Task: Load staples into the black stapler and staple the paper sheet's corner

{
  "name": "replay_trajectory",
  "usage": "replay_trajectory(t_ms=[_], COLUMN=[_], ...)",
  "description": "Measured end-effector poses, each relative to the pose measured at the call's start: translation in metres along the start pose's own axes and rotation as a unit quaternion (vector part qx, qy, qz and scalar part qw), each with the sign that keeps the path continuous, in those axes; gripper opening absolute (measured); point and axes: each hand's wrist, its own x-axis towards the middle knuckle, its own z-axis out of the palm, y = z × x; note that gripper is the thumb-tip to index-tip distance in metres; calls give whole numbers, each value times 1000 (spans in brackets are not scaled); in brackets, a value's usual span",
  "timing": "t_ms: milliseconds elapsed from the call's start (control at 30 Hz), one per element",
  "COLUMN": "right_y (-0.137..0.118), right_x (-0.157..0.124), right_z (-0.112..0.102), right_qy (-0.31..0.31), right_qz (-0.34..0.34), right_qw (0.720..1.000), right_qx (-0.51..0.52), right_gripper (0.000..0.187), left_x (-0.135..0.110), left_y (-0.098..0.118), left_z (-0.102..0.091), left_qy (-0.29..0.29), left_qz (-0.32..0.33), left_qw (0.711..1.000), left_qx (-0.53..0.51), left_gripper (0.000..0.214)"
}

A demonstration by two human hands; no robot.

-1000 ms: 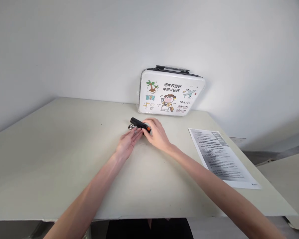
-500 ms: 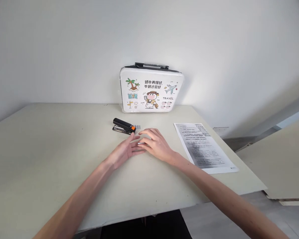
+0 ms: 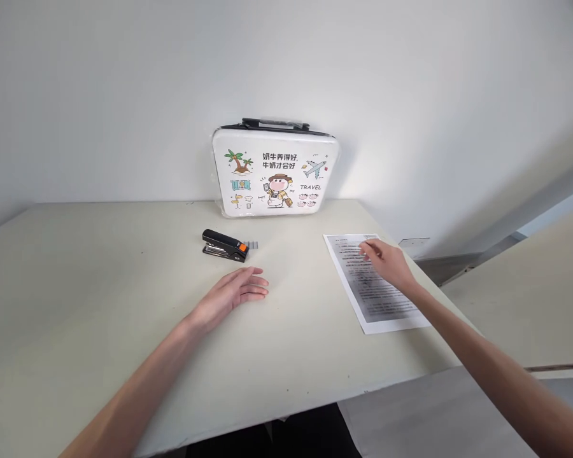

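Note:
My left hand (image 3: 236,289) rests near the middle of the table, palm turned inward, fingers stretched out and holding nothing. Just beyond it lies a black stapler (image 3: 224,247) with an orange part at its right end. Small grey staple strips (image 3: 253,244) stick out beside that end, partly hidden behind it. Over the upper right of a printed sheet of paper (image 3: 367,286) is my right hand (image 3: 386,261). Its thumb and fingers are pinched together; whatever may be between them is too small to make out, and whether it touches the paper is unclear.
A white carry case (image 3: 274,172) with cartoon prints and a black handle stands against the wall at the back of the pale table (image 3: 100,286). Right of the table is another pale surface (image 3: 530,299), lower down, with a gap between.
My right hand has left my left hand and moved right, over the printed sheet. My left hand stays near the stapler, its fingers still extended. The view has shifted slightly right.

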Motion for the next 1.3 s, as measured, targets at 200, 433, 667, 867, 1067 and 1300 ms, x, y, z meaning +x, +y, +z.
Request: replay_trajectory(t_ms=[200,433,667,867,1067,1300], right_y=[9,44,95,98,30,-87], right_x=[-31,-26,-19,-22,-29,-33], right_z=[18,-6,-38,-40,-19,49], right_qy=[-28,56,62,64,81,-120], right_qz=[39,25,78,74,-63,-203], right_qw=[999,992,958,954,979,972], right_qx=[8,-106,-270,-283,-177,3], right_gripper=[42,49,45,41,34,26], left_x=[0,1,1,2,0,-2], left_y=[4,3,2,3,3,4], left_z=[4,3,4,5,6,7], left_qy=[4,2,-1,-2,-2,9], left_qz=[-5,-3,-3,3,2,37], left_qw=[1000,999,999,998,999,997], left_qx=[25,34,53,55,52,74], left_gripper=[40,41,43,44,43,43])
